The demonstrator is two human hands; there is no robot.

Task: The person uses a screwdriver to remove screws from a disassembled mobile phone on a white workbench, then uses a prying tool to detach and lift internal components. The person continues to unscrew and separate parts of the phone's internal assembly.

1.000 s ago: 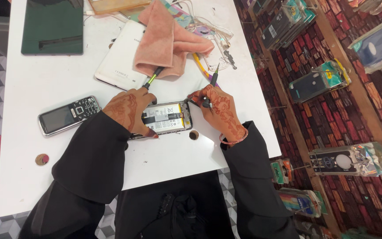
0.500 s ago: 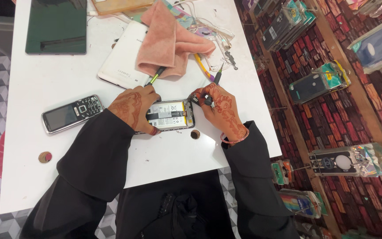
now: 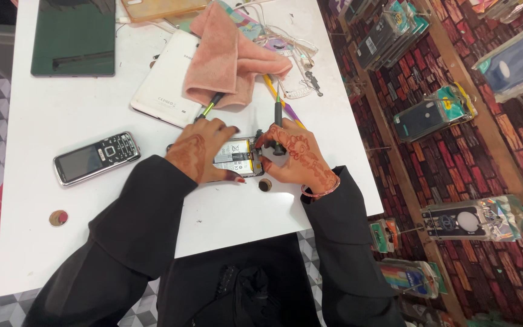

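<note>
Nearest you, your black sleeves reach over the white surface (image 3: 225,212). Your left hand (image 3: 200,151) lies flat across the left part of an opened phone with its back off and its grey battery showing (image 3: 237,156), fingers curled over its edge and pinning it to the surface. Your right hand (image 3: 295,158) is clenched around a slim black screwdriver with a green tip end (image 3: 278,124), held upright with its lower end at the phone's right edge. A small round brown disc (image 3: 265,184) lies just beside the phone, near your right wrist.

Left of your arms rests a silver-and-black keypad phone (image 3: 96,157), and nearer the edge another small round brown disc (image 3: 58,218).

Beyond your hands lies a white tablet, back side up (image 3: 164,85), with a pink folded cloth (image 3: 231,57) draped partly over it. A black-and-green tool (image 3: 210,108) pokes out from under the cloth.

Farthest off sit a dark glass tablet (image 3: 74,36) and a tangle of white cables (image 3: 292,42).

To your right, hanging clear packets hold phone cases (image 3: 434,112).
</note>
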